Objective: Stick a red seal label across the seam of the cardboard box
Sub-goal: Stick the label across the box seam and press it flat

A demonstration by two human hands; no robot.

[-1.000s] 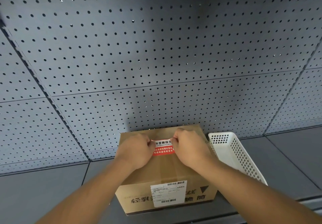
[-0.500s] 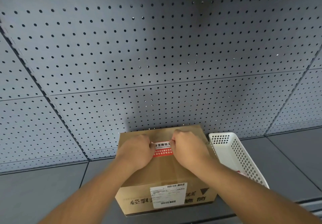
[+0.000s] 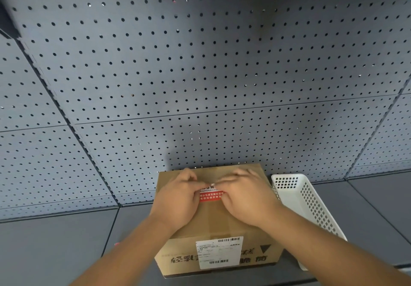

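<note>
Both hands are working on top of the cardboard box (image 3: 224, 223), and the red seal label (image 3: 210, 194) is lying right between them, across the taped seam (image 3: 213, 216) that is running down the middle of the lid. The left hand (image 3: 178, 199) is curling in from the left, its fingertips (image 3: 201, 186) bunching narrowly and touching the label's upper left edge. The right hand (image 3: 246, 196) is mirroring it, fingers (image 3: 224, 180) bent and lying over the label's right end, covering part of the print (whether they are pinching the label or only pressing on it, one cannot tell). Only the middle strip of red and white is showing between the knuckles.

The box is sitting on a grey shelf (image 3: 55, 245) close against the grey pegboard wall (image 3: 200, 74), with a white shipping label (image 3: 219, 252) facing the camera on its near side. A white perforated basket (image 3: 311, 205) is standing just beside the box on the right, near the right forearm
</note>
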